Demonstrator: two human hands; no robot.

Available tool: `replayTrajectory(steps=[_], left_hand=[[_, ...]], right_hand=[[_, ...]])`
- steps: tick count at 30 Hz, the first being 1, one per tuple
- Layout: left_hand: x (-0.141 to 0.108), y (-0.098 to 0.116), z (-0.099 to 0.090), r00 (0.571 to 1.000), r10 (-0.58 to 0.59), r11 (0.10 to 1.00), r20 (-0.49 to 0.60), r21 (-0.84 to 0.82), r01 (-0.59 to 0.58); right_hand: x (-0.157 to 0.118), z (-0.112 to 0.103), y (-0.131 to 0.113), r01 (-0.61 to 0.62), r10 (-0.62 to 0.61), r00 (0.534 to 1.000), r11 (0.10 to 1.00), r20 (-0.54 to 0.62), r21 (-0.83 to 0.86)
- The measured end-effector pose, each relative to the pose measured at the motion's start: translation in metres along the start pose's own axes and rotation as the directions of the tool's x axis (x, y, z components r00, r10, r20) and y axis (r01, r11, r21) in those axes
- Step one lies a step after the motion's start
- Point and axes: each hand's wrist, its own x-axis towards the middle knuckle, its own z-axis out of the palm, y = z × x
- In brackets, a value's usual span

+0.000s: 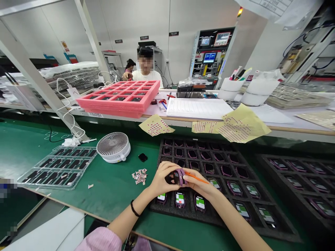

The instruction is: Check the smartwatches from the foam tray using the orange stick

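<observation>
A purple-framed smartwatch body (179, 177) is held up on edge above the black foam tray (180, 212). My left hand (162, 176) is closed around it, thumb and fingers curled at its sides. My right hand (202, 186) touches the watch's near side with its fingertips and also grips a thin orange stick-shaped tool (198, 177); its tip is hidden, so its exact kind is unclear. Beneath both hands, more purple watches fill the tray's pockets. Some, like the front one (200, 203), have lit green-and-white screens; those farther back are dark.
Left of the tray lie a pile of small pale tabs (140, 176), a black square piece (142, 157), a white fan (113, 147) and a clear tray of black parts (53, 167). Another foam tray (288, 184) is at right. A shelf holds a pink foam tray (117, 108); a person sits beyond.
</observation>
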Motion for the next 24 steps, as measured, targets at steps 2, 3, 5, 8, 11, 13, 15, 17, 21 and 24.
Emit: replayTrajectory(steps=[2,3,5,8,11,13,15,17,21,24], left_hand=[[0.0,0.0,0.001,1.0,-0.001,1.0,0.002,-0.024,0.001],[-0.001,-0.001,0.002,1.0,-0.001,1.0,0.009,-0.03,0.001],[-0.002,-0.003,0.003,1.0,0.0,1.0,0.024,-0.026,0.0],[-0.003,-0.005,0.005,0.999,-0.02,1.0,0.048,0.004,0.02],[-0.005,-0.006,0.007,0.997,-0.057,0.998,0.059,0.013,0.057],[-0.005,-0.007,0.008,0.997,-0.057,0.998,0.055,0.003,0.057],[-0.005,-0.007,0.009,0.998,-0.042,0.999,0.052,-0.002,0.042],[-0.005,-0.007,0.009,0.998,-0.034,0.999,0.056,0.007,0.034],[-0.004,-0.006,0.009,0.998,-0.017,1.0,0.06,0.013,0.016],[-0.004,-0.005,0.01,0.999,-0.008,1.0,0.045,0.001,0.008]], right_hand=[[-0.001,-0.001,0.0,-0.007,0.007,1.0,1.0,0.02,0.028],[-0.001,-0.001,-0.001,-0.01,0.01,1.0,0.999,0.004,0.032],[0.0,-0.001,-0.002,-0.017,0.019,0.999,0.999,-0.041,0.035],[0.001,0.003,-0.005,-0.028,0.031,0.997,0.998,-0.074,0.048],[0.0,0.007,-0.007,-0.032,0.036,0.997,0.998,-0.072,0.061],[0.001,0.009,-0.007,-0.029,0.033,0.996,0.998,-0.078,0.052],[0.002,0.009,-0.005,-0.029,0.031,0.996,0.999,-0.082,0.031],[0.004,0.007,-0.002,-0.029,0.029,0.996,1.0,-0.089,0.008],[0.005,0.005,0.001,-0.006,0.004,0.995,1.0,-0.103,-0.017],[0.004,0.006,0.0,0.0,-0.003,0.994,1.0,-0.112,-0.027]])
